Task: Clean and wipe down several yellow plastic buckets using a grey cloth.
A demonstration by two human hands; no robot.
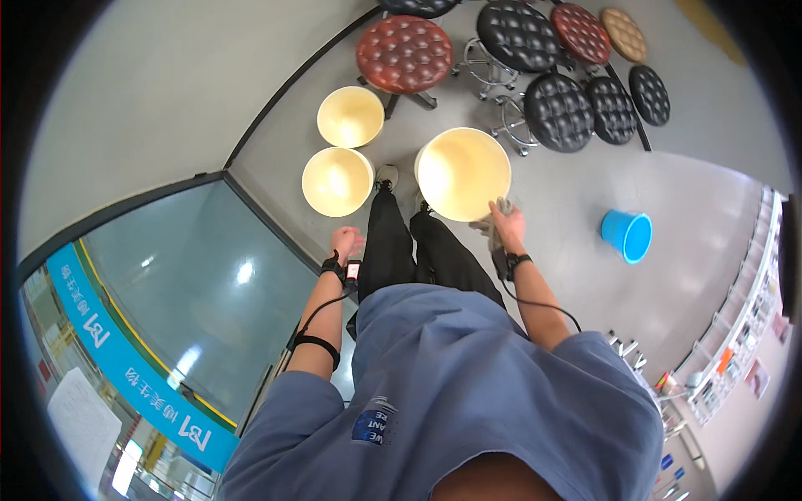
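My right hand [510, 230] is closed on a crumpled grey-beige cloth [504, 205], which sticks out past my fingers at the rim of a large cream bucket [464, 175]. I cannot tell whether the hand also touches that rim. The bucket stands in front of my feet, with its pale inside showing. My left hand [347, 240] hangs beside my left thigh, holding nothing, its fingers loosely curled and a little apart. Just ahead of it is a smaller cream bucket [337, 182], and another cream bucket [351, 117] stands right behind that one.
A blue bucket [626, 235] stands on the floor to the right. Ahead are several round tufted stools, among them a red one [405, 54] and a black one [559, 113]. A glass panel [192, 275] runs along my left. Shelving [735, 301] lines the far right.
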